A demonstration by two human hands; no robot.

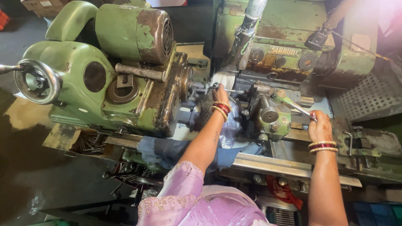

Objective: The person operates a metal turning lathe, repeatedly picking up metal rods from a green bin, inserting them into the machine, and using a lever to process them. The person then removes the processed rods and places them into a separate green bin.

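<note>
Person is working an old green lathe-type machine (125, 75), both hands in at the middle.

Right hand (319, 127) is clenching the end of a grey lever handle (298, 107) on the small green tool block (270, 115); left hand (219, 94) is reaching into the spindle gap beside a thin metal rod (228, 90) — I cannot tell whether it is gripping anything, fingertips hidden. Judgement: steady, slow lever pull is best, keeping bangles (221, 109) and sleeve off the spindle. Workpiece itself is too small to make out — machine's right side is cut off.
</note>
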